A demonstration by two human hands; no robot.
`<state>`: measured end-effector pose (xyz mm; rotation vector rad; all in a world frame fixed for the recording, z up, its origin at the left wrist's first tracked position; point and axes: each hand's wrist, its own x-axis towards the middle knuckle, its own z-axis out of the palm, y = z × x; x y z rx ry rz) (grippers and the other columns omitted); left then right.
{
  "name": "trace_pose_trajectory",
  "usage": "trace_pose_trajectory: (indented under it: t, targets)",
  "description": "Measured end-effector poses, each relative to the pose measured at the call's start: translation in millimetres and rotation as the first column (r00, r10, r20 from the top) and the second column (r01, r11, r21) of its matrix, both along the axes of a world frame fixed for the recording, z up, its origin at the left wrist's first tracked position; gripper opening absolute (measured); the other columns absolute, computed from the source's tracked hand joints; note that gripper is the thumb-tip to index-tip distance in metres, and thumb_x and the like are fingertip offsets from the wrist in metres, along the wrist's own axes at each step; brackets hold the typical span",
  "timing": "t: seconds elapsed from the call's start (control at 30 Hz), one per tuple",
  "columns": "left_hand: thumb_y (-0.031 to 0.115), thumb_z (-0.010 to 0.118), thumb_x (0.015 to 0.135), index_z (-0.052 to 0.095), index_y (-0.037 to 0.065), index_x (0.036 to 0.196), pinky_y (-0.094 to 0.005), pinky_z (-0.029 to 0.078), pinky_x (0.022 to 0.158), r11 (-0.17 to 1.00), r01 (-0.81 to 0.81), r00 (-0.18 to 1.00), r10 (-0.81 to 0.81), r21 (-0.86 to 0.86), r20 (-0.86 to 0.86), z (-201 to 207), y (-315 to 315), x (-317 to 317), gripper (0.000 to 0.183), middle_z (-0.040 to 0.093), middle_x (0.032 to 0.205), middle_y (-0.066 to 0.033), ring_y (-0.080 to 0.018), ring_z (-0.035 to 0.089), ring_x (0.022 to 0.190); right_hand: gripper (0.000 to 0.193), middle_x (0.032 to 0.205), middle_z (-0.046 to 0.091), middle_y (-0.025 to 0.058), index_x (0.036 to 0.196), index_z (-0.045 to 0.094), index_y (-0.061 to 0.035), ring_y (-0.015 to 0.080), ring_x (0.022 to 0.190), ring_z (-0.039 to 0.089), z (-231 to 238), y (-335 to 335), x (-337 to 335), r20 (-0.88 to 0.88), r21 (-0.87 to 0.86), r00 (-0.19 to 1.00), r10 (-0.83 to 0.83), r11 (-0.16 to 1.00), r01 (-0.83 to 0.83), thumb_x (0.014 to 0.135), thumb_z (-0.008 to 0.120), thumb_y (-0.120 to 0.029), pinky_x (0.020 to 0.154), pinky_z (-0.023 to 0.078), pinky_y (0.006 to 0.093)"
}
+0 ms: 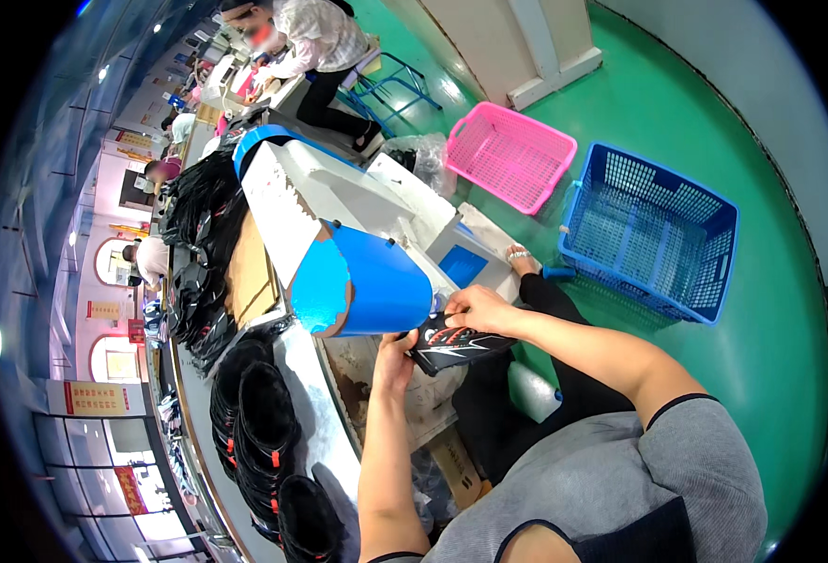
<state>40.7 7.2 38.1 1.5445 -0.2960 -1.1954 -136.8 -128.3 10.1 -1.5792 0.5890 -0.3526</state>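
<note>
Both hands are on a black shoe upper [463, 347] with orange-red lace loops and white marks, just below the rounded end of a blue and white machine [381, 293]. My left hand [396, 359] grips the upper's left end, thumb along its edge. On its upper right side my right hand [478, 310] is closed, the fingers pinching near the lace loops. The machine's end hides the small part beside the fingertips. Black uppers with dark fuzzy openings [268, 408] stand nested in rows on the bench left of my left forearm.
Flat black pieces [198, 244] are heaped farther along the bench, near brown cardboard [252, 272]. A pink basket [512, 158] and a blue crate [653, 235] stand on the green floor at the right. Beyond the machine, a person [325, 56] works seated on a blue stool [400, 89].
</note>
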Motion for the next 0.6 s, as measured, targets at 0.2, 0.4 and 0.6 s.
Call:
trace_pose_trajectory:
  t: [0.2, 0.4, 0.6]
  targets:
    - [0.002, 0.060, 0.084, 0.057, 0.004, 0.116, -0.0372, 0.042, 0.091, 0.999, 0.007, 0.998, -0.010, -0.046, -0.068, 13.3, 0.7, -3.2, 0.032, 0.058, 0.113, -0.0074, -0.0212, 0.055, 0.104, 0.024, 0.091, 0.067, 0.0103, 0.093, 0.067, -0.0090, 0.0299, 0.100, 0.053, 22.9, 9.1, 1.2, -0.143, -0.193, 0.988, -0.062, 0.981, 0.034, 0.074, 0.069, -0.023, 0.085, 0.042, 0.0414]
    - [0.009, 0.064, 0.081, 0.061, 0.007, 0.107, -0.0335, 0.046, 0.086, 0.997, 0.022, 0.996, -0.029, 0.078, 0.084, 15.9, -34.8, 8.5, 0.027, 0.063, 0.103, -0.0042, -0.0171, 0.058, 0.098, 0.028, 0.081, 0.068, 0.0140, 0.090, 0.067, -0.0009, 0.0260, 0.076, 0.066, -5.7, -5.6, 2.1, 0.045, 0.130, 0.989, -0.143, 0.982, 0.136, 0.071, 0.073, -0.020, 0.069, 0.050, 0.0338]
    - [0.013, 0.064, 0.084, 0.059, 0.008, 0.111, -0.0311, 0.045, 0.086, 0.988, 0.122, 0.968, -0.139, 0.095, 0.209, 18.5, -42.4, -3.6, 0.028, 0.061, 0.105, -0.0041, -0.0164, 0.056, 0.099, 0.013, 0.073, 0.059, 0.0020, 0.089, 0.062, -0.0011, 0.0095, 0.066, 0.054, -21.5, -1.6, -10.2, 0.154, 0.530, 0.969, -0.192, 0.844, 0.083, 0.082, 0.066, -0.012, 0.059, 0.042, 0.0237]
